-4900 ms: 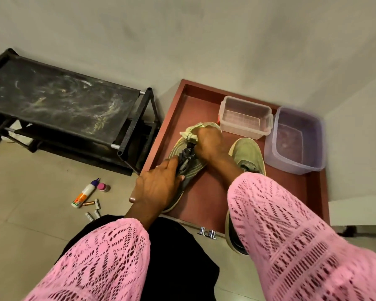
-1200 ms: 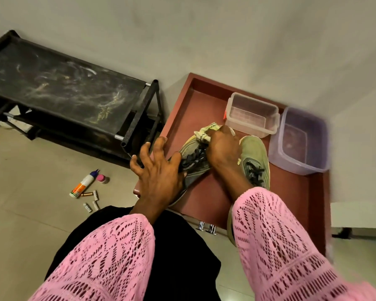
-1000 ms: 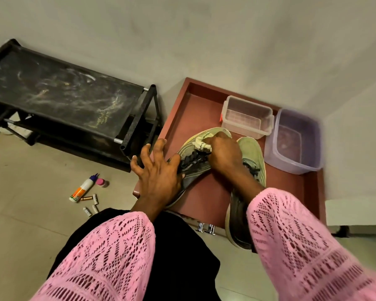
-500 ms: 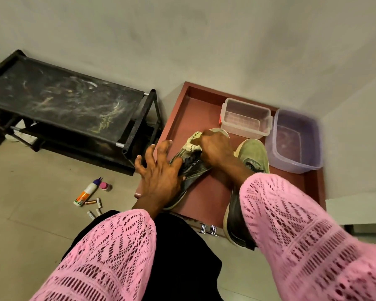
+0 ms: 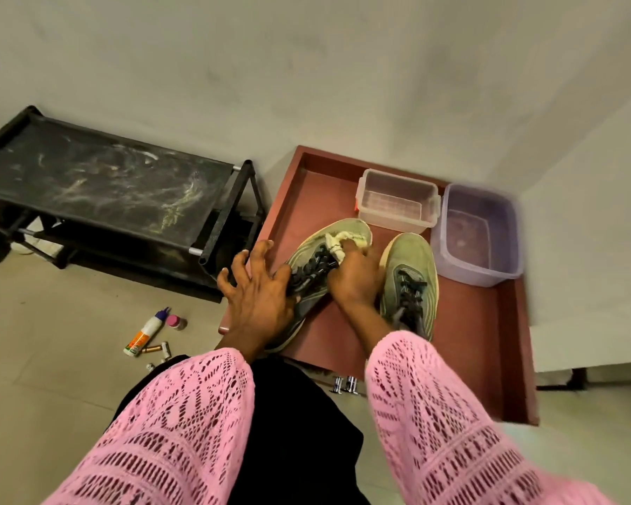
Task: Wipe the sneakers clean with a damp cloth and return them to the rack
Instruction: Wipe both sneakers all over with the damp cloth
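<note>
Two grey-green sneakers with dark laces lie in a reddish-brown tray (image 5: pixel 481 344). The left sneaker (image 5: pixel 316 238) lies tilted. My left hand (image 5: pixel 257 289) presses on its heel side, fingers spread, thumb by the laces. My right hand (image 5: pixel 354 277) grips a bunched pale cloth (image 5: pixel 343 242) against the sneaker's toe and laces. The right sneaker (image 5: pixel 410 264) stands beside it, untouched. The black shoe rack (image 5: pixel 99 191) stands to the left of the tray.
A clear plastic box (image 5: pixel 397 198) and a purple tub (image 5: pixel 479 235) sit at the tray's far end. A glue bottle (image 5: pixel 144 333), a small pink jar (image 5: pixel 175 321) and some batteries (image 5: pixel 157 348) lie on the floor below the rack. Walls close off the back and right.
My right hand has rubbed the cloth back and forth over the left sneaker's toe and laces. My left hand opened its fingers while still pressing the sneaker. The right sneaker has not moved.
</note>
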